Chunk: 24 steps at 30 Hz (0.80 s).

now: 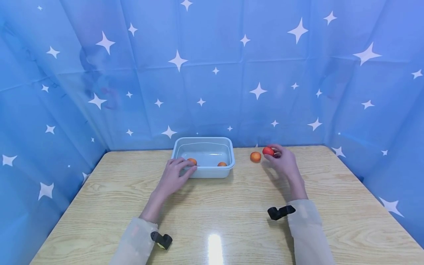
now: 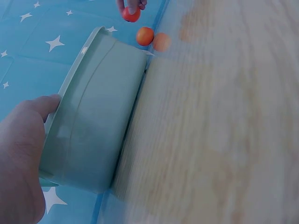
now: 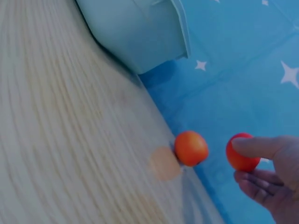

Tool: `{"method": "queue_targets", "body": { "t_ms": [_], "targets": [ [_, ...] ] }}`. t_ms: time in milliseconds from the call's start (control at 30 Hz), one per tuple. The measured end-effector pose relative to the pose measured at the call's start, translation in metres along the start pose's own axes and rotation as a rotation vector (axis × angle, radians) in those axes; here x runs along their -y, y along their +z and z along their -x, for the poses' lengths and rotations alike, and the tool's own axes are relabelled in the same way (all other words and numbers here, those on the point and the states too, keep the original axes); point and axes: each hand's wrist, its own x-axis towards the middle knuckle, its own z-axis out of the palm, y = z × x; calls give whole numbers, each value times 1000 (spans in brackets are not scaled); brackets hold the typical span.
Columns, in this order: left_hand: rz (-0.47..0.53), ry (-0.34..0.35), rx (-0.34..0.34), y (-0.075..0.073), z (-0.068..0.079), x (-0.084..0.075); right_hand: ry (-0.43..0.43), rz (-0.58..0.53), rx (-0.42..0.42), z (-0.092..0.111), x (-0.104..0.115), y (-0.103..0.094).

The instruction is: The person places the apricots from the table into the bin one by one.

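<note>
My left hand (image 1: 173, 175) grips the front-left rim of a pale blue-green plastic tub (image 1: 212, 173). In the left wrist view its thumb (image 2: 46, 105) lies against the rim, while the other fingers are mostly hidden. Two small orange round fruits, one near the left hand (image 1: 192, 161) and one farther right (image 1: 222, 164), lie inside the tub. To the tub's right, my right hand (image 1: 285, 160) pinches a small round red fruit (image 3: 242, 152) between thumb and fingers, raised off the table. Beside it another orange fruit (image 3: 191, 148) rests on the tabletop.
The light wood-grain table (image 1: 212, 206) ends at a blue curtain (image 1: 212, 84) with white stars, which hangs behind it and along both sides. Each sleeve carries a black wrist device, left (image 1: 161, 240) and right (image 1: 281, 212).
</note>
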Motion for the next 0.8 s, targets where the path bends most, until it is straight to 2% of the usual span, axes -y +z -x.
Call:
{"method": "queue_targets", "body": {
  "t_ms": [600,800],
  "targets": [
    [11,0,-2,-1,0,0,-152,-27,-89,-6,42,8],
    [9,-2,1,-1,0,0,-152,-31,-91,-7,53,13]
  ]
}}
